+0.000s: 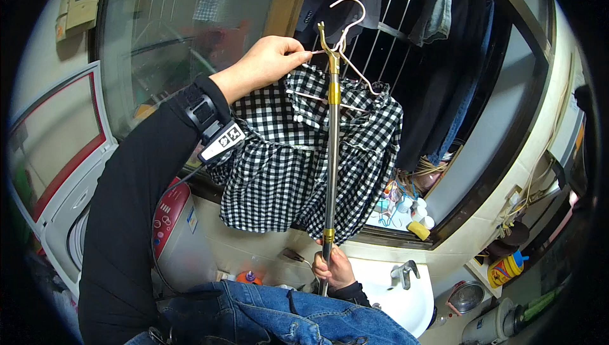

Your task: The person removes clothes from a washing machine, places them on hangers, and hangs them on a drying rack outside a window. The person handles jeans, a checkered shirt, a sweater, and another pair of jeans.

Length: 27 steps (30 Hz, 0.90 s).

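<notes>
A black-and-white checked garment (273,174) with gathered seams hangs on a pale wire hanger (360,77). My left hand (273,59) pinches the hanger's shoulder wire between thumb and fingers, just left of the hook. A metal clothes pole (332,154) with a brass-coloured forked head (333,50) stands upright in front of the garment, its fork at the hanger's neck. My right hand (335,267) is closed around the lower part of the pole, below the brass-coloured collar. Whether the hanger rests in the fork cannot be told.
Behind is an open window with bars and dark hanging trousers (428,83). A white washbasin (404,309) with a metal tap (405,273) stands at lower right. An open-lidded washing machine (62,231) is at left. Small bottles and a yellow item (418,230) lie on the sill.
</notes>
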### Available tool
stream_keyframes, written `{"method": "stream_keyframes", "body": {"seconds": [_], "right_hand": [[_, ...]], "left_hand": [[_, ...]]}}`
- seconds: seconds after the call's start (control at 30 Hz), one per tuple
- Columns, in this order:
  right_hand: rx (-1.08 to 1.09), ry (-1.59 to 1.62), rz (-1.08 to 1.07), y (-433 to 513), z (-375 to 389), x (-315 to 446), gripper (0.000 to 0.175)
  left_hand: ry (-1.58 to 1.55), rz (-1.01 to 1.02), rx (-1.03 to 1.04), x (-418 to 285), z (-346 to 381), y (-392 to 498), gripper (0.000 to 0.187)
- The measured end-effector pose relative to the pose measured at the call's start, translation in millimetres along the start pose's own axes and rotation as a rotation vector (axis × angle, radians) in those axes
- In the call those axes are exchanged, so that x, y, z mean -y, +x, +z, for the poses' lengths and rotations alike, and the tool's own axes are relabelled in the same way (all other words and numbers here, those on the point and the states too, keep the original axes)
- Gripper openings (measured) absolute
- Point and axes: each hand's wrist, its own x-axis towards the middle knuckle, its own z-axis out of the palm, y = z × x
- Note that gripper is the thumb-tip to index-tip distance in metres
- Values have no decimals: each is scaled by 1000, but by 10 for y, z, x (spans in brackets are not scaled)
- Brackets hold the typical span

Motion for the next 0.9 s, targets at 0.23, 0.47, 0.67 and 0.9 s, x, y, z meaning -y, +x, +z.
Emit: {"method": "stream_keyframes", "body": {"seconds": [0.23,0.47,0.67,0.9], "right_hand": [[-94,-71,-199,163,175,540,43],[-225,-196,-404,846,489,1672,44],[-140,-221,-528,1505,675,2503,38],[-173,-170,-562,2097,534,3118,33]], "left_hand": [[34,692,-382,-440,393,-502,17],[-292,370,814,-360,1660,-1522,31],[-671,-6,1160,-115,2317,-1831,57],[-889,-249,1076,189,2654,-1795,42]]}}
